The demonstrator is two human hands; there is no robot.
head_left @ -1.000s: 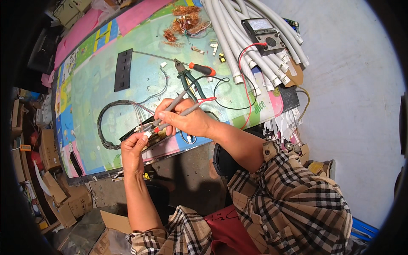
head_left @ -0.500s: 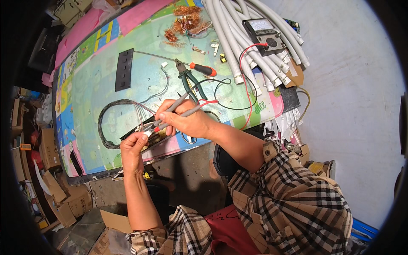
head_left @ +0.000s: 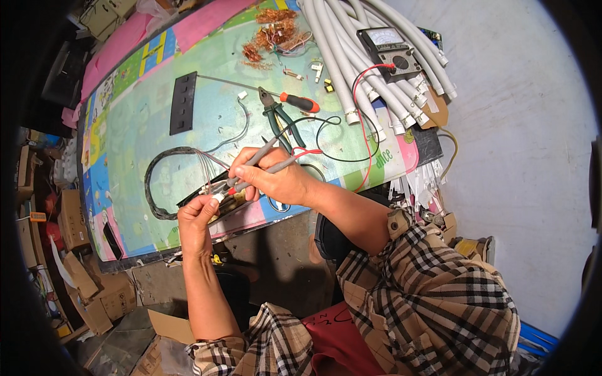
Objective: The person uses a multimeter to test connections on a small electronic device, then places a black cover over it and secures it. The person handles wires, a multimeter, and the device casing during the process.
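My left hand [head_left: 197,219] pinches a small white connector [head_left: 219,197] at the near edge of the table. My right hand [head_left: 276,178] holds two grey test probes [head_left: 268,145] together like chopsticks, one with a red collar and one with a black lead. Their tips meet the connector or lie very close to it; the exact contact is too small to tell. Thin wires run from near the connector into a black-sleeved cable loop [head_left: 150,182]. Red and black leads link the probes to an analog multimeter [head_left: 389,53], which rests on white tubes at the far right.
Beyond my hands lie green-handled pliers [head_left: 276,116], a red-and-black screwdriver [head_left: 301,102] and a black slotted strip [head_left: 182,103]. Copper wire scraps [head_left: 276,31] are heaped at the back. White tubes [head_left: 338,62] cover the right corner. Cardboard boxes [head_left: 113,294] stand on the floor at left.
Almost nothing differs. Both hands keep their hold, with only a tiny shift of the probes at the connector.
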